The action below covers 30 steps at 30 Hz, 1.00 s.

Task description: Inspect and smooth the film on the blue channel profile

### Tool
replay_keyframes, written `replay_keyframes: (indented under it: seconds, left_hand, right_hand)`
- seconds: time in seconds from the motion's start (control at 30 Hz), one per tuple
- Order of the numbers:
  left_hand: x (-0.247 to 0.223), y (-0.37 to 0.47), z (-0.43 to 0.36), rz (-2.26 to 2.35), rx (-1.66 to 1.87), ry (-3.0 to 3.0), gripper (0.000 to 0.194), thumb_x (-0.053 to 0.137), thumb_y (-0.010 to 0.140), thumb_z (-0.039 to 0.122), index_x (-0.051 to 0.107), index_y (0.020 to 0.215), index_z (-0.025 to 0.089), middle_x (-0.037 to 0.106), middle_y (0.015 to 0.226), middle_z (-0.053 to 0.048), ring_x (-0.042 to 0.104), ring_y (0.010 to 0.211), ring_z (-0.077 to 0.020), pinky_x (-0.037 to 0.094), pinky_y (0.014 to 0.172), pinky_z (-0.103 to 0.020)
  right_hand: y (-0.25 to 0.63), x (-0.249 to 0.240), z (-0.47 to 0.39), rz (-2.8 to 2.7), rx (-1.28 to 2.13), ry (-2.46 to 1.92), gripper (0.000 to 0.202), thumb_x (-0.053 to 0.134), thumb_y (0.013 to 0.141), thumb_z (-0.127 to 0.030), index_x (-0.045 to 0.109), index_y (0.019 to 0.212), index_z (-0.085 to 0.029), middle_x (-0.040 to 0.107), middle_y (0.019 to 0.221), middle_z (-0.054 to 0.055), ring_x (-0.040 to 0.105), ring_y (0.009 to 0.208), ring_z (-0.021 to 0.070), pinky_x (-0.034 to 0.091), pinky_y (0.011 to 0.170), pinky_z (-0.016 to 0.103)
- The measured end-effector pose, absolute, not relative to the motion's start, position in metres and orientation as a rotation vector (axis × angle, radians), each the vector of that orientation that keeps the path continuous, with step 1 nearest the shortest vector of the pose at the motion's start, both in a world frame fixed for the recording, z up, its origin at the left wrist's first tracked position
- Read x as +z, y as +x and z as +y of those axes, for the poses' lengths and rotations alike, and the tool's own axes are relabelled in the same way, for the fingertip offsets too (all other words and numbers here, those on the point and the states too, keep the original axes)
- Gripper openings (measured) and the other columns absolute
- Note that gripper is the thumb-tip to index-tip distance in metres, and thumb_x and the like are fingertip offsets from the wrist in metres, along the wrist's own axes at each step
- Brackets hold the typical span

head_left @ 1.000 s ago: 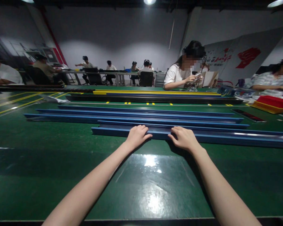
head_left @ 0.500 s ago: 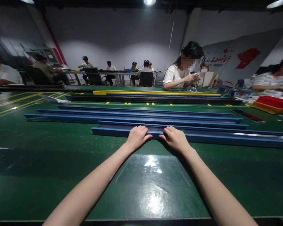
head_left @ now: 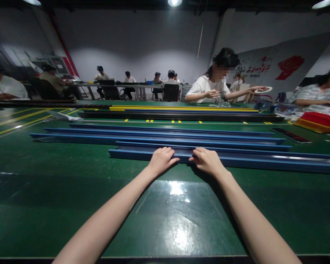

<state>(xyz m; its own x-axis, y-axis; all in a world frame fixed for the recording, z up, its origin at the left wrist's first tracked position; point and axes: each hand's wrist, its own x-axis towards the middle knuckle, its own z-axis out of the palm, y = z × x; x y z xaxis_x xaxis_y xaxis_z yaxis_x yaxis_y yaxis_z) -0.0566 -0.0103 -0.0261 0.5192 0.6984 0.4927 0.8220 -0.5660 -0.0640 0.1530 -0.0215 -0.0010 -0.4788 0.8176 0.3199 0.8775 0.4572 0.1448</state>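
Note:
A long blue channel strip (head_left: 258, 163) lies across the green table and runs out of the right side of view. My left hand (head_left: 162, 160) is closed over its near wall, fingertips inside the channel and thumb along the front. A short gap to the right, my right hand (head_left: 207, 160) grips the same wall, with its fingers curled over the top edge. The fingertips of both hands are partly hidden. Just behind lie more blue channel strips (head_left: 99, 138), roughly parallel to the held one.
Farther back are a black strip (head_left: 181, 116) and a yellow strip (head_left: 165, 108). A phone (head_left: 290, 135) and stacked red and yellow trays (head_left: 317, 121) sit on the right. Across the table, a co-worker (head_left: 209, 86) holds out a white ring (head_left: 263, 90). Several other people sit beyond.
The co-worker opposite has parted their hands and stretched one arm to the right with a white ring. My hands keep their grip on the blue channel; the view has shifted very slightly.

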Motion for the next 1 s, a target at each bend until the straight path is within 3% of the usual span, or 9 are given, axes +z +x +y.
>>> replay_keyframes:
  seconds: [0.47,1.0]
  left_hand:
    - [-0.025,-0.057,-0.011,-1.247,-0.543,-2.481,0.036,0.046,0.083,0.050,0.058,0.085,0.016,0.063,0.082,-0.004,0.056,0.078,-0.0166,0.037,0.062,-0.026]
    - [-0.028,-0.056,-0.012,-1.239,-0.525,-2.476,0.037,0.041,0.086,0.048,0.057,0.087,0.015,0.061,0.090,-0.008,0.054,0.087,-0.0185,0.037,0.070,-0.028]
  right_hand:
    - [0.166,0.008,-0.029,-2.494,-0.449,-1.590,0.027,0.042,0.084,-0.037,0.057,0.072,-0.017,0.063,0.077,0.005,0.055,0.071,0.0149,0.021,0.052,0.025]
    - [0.167,0.006,-0.029,-2.461,-0.448,-1.593,0.028,0.043,0.083,-0.040,0.056,0.071,-0.018,0.062,0.077,0.005,0.056,0.072,0.0163,0.025,0.054,0.025]
